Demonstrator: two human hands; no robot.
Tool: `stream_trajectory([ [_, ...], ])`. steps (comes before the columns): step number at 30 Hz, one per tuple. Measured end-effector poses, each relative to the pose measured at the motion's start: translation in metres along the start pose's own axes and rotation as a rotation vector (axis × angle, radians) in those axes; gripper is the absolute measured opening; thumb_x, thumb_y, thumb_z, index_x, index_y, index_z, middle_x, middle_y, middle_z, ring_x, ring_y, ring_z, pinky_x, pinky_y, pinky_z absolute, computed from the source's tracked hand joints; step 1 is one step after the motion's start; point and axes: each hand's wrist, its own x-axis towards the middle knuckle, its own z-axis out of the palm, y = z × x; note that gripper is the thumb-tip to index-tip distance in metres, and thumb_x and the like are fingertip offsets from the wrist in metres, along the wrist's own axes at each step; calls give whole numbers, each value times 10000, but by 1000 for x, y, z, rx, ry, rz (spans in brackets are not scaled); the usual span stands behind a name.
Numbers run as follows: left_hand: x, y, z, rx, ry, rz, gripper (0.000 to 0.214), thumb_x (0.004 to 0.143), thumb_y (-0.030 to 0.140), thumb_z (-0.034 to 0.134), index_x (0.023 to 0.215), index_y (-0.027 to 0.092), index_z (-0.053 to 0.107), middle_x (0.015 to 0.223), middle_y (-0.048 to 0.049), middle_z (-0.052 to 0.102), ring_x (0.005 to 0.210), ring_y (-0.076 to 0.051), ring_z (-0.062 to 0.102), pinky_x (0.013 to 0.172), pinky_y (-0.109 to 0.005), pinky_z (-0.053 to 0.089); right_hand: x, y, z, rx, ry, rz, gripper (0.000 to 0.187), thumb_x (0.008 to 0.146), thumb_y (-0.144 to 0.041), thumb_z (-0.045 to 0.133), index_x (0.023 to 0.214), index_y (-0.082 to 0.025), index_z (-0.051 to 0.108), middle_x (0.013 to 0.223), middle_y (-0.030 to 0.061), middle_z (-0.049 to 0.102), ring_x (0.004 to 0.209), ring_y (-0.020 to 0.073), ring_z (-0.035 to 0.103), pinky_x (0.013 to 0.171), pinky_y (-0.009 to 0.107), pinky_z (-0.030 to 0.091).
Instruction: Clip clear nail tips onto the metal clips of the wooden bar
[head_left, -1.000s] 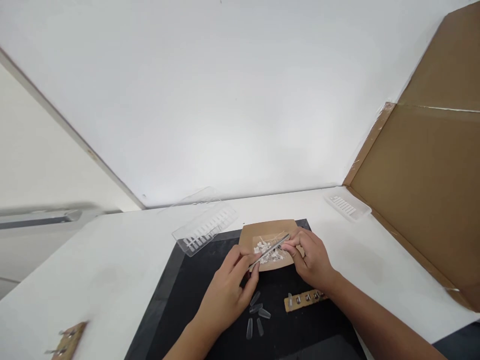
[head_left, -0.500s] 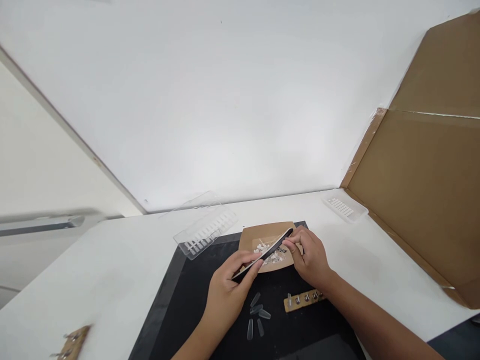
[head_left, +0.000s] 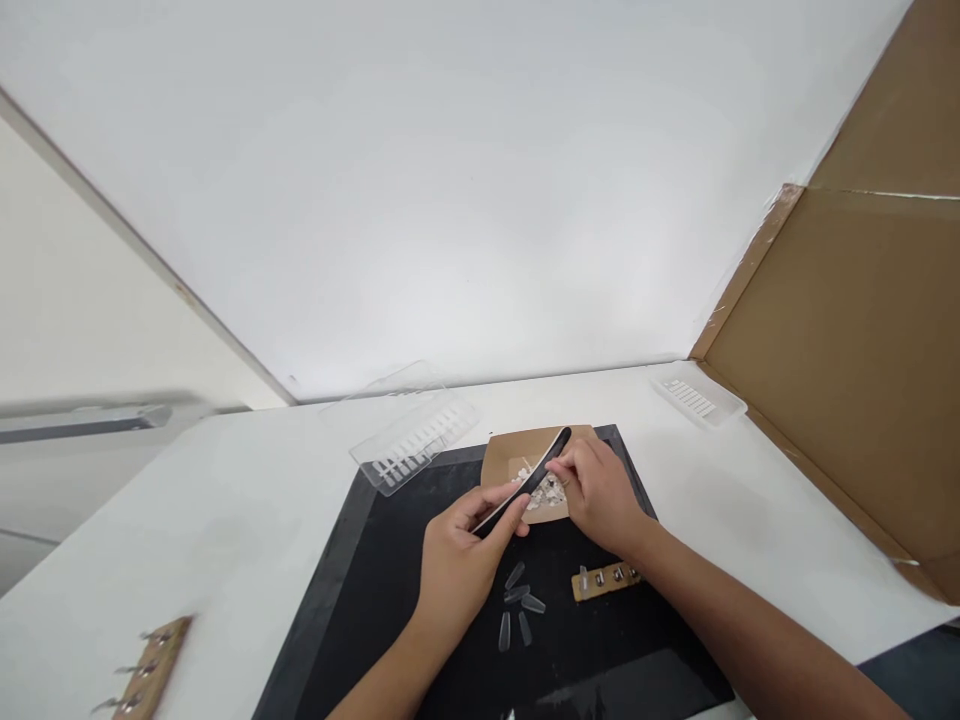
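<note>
I see the left hand (head_left: 457,560) clamped on the near end of the file (head_left: 529,480), held over the tray (head_left: 501,455) on the mat (head_left: 360,580). Right hand (head_left: 596,495) pinched together at its far end; contents hidden. Tips (head_left: 517,608) lie nearer.

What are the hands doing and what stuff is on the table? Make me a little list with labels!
Left hand: grips the low end of a black nail file.
Right hand: fingers bunched against the file's upper part; what they pinch is hidden.
Below the file: brown card with white bits.
Mat: black mat carries clear nail tips and a wooden strip.
Farther back: clear box on the white table.
</note>
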Motion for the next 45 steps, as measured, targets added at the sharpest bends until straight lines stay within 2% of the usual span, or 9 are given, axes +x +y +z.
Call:
stream_trajectory([
  [7,-3,6,3,-61,0,-72,397,851,511,788,1006,148,831,612,-13,730,442,-121,568,449,-223,480,9,-8,-4,-36,3,3,278,1118,-300,491,847,-242,508,815,46,638,768,226,571,739,368,408],
  [15,-7,8,2,-14,37,-32,309,873,454,763,971,167,825,599,3,712,445,-105,546,459,-206,458,11,-11,-6,-11,-78,-48,306,1131,-311,442,832,-251,460,782,35,611,729,219,547,723,373,384],
  [19,-8,7,4,-34,20,-60,352,874,481,765,993,155,819,601,-3,710,418,-95,517,426,-200,430,12,-9,-4,-63,-15,20,296,1126,-305,463,838,-245,484,798,42,627,762,227,564,747,376,379],
  [23,-7,6,6,-66,25,-101,376,854,498,781,993,151,818,595,-3,704,413,-99,538,419,-197,442,12,-10,-1,-45,-87,-14,297,1118,-302,477,827,-245,474,786,35,616,732,218,547,724,364,371],
  [26,-8,7,7,-78,28,-101,380,848,502,781,986,150,818,587,0,700,400,-97,533,408,-195,440,13,-11,-2,-100,-27,48,310,1125,-313,452,823,-244,467,781,38,605,732,224,543,739,371,367],
  [31,-8,9,7,-75,52,-77,347,852,477,785,969,152,817,592,3,701,402,-94,532,407,-193,442,15,-14,-5,-38,-86,-2,321,1121,-310,471,808,-240,463,760,18,611,706,205,536,736,362,366],
  [39,-8,8,6,-57,58,-1,265,883,406,768,979,164,815,604,17,705,408,-81,510,422,-196,434,16,-16,-9,-20,-75,-21,324,1112,-281,498,795,-238,447,740,1,604,694,190,544,745,352,359],
  [42,-9,7,4,-50,55,12,255,896,398,760,996,170,814,615,22,711,424,-87,536,426,-200,437,16,-18,-10,-49,-20,19,312,1116,-285,494,810,-234,461,759,8,617,726,198,565,760,356,354],
  [45,-9,8,3,-39,53,34,224,897,379,760,981,179,814,613,26,712,471,-105,596,450,-203,457,17,-20,-11,-13,-72,-22,316,1117,-279,480,805,-235,454,755,6,619,711,192,562,753,352,353],
])
